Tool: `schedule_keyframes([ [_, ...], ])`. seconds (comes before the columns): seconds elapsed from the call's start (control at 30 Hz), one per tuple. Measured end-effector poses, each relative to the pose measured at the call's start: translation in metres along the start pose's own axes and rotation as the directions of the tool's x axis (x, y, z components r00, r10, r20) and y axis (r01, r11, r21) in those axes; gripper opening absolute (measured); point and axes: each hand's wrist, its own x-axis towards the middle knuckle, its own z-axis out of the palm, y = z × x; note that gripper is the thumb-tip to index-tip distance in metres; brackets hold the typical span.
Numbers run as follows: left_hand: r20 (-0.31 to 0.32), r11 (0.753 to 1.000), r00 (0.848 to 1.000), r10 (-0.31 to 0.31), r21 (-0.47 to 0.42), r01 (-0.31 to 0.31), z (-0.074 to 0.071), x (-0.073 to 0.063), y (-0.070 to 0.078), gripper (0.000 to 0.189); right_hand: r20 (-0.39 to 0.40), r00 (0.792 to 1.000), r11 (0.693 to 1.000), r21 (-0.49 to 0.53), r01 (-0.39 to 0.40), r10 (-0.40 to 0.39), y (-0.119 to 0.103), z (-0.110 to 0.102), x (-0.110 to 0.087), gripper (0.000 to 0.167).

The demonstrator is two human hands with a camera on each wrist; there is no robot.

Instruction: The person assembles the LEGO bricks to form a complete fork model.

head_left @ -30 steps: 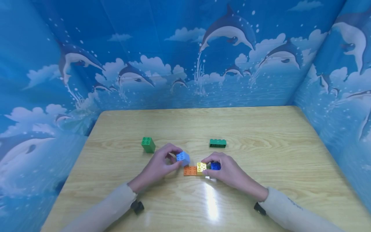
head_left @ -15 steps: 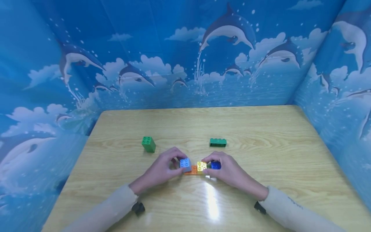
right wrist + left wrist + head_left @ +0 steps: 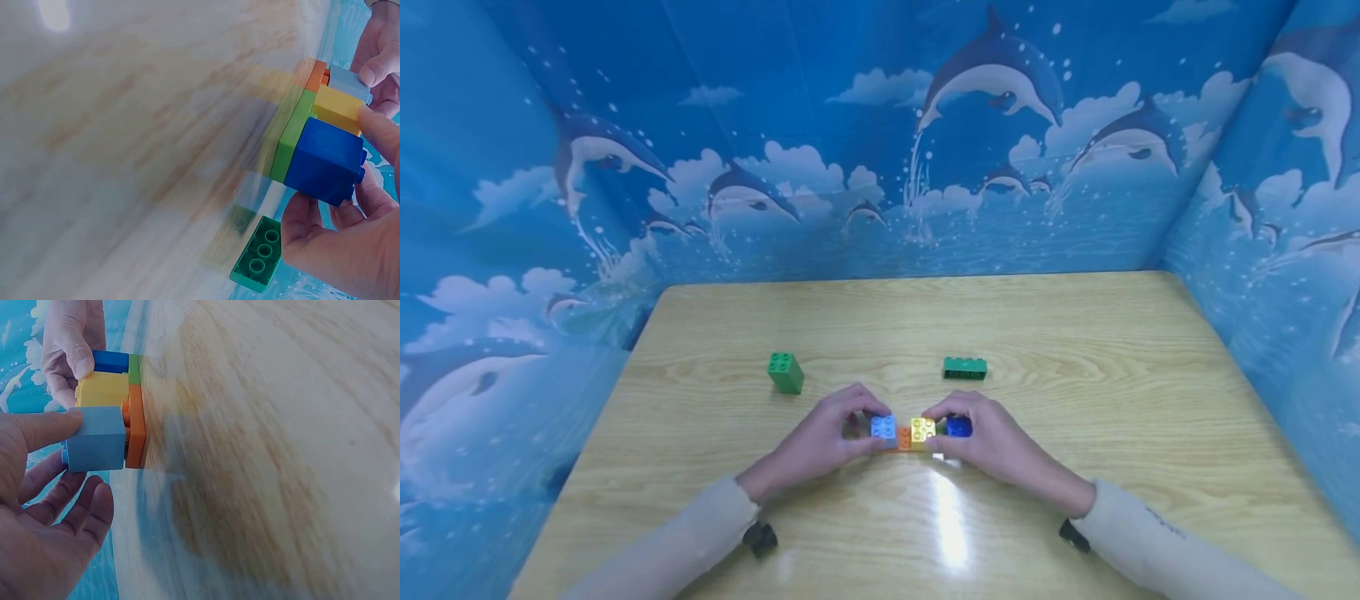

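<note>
My left hand (image 3: 827, 429) pinches a light blue toy building brick (image 3: 883, 429) between thumb and fingers. That brick sits right over the left end of a flat orange brick (image 3: 136, 425), close against its studs in the left wrist view. My right hand (image 3: 988, 433) pinches a yellow brick (image 3: 922, 433) at its front and back. The yellow brick spans the seam between the orange brick and a flat light green brick (image 3: 292, 137). A dark blue brick (image 3: 328, 159) stands on the light green one, beneath the right palm in the head view.
A tall green block (image 3: 786, 373) stands on the wooden table (image 3: 700, 333) behind and left of my left hand. Behind my right hand, a dark green brick (image 3: 965, 368) lies on its side, its hollow underside facing me. Dolphin-printed curtains (image 3: 865, 108) surround the table.
My left hand has moved right and slightly forward, bringing the light blue brick from beside the orange brick onto its left end and straightening it. The right hand stays on the yellow brick.
</note>
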Motion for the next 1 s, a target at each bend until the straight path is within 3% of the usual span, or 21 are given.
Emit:
schedule_keyframes([
  [0.4, 0.049, 1.0, 0.998, -0.03, -0.002, 0.03, -0.001, 0.006, 0.0, 0.038, 0.003, 1.0, 1.0, -0.008, 0.014, -0.014, 0.001, -0.001, 0.0, 0.034],
  [0.67, 0.091, 1.0, 0.996, -0.009, 0.015, 0.007, -0.003, 0.012, 0.002, 0.035, 0.005, 1.0, 1.0, -0.017, 0.025, -0.025, 0.0, -0.001, 0.002, 0.034],
  [1.0, 0.096, 1.0, 0.995, 0.005, -0.022, -0.003, -0.003, 0.012, -0.001, 0.032, 0.011, 1.0, 1.0, -0.006, 0.017, -0.017, 0.001, -0.002, 0.002, 0.032],
])
